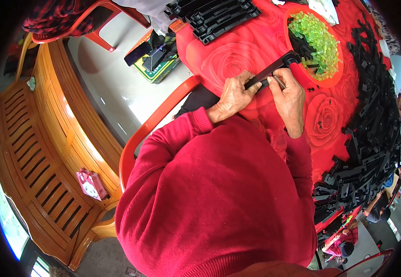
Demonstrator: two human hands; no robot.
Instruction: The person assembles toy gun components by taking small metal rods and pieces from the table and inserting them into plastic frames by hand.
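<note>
A left hand (234,96) clamps one long black plastic strip (270,71) at upper centre; the curled right hand (287,96) is beside it, its grip unclear. The strip's far end overlaps one round red plastic bowl (327,83), upper right. One black plastic heap (376,120) crowds the right; open red rose-patterned cloth (226,60) spreads above the left hand.

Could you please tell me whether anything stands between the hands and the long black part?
Nothing visible does: the left hand grips the long black part, and the right hand is close beside it.
</note>
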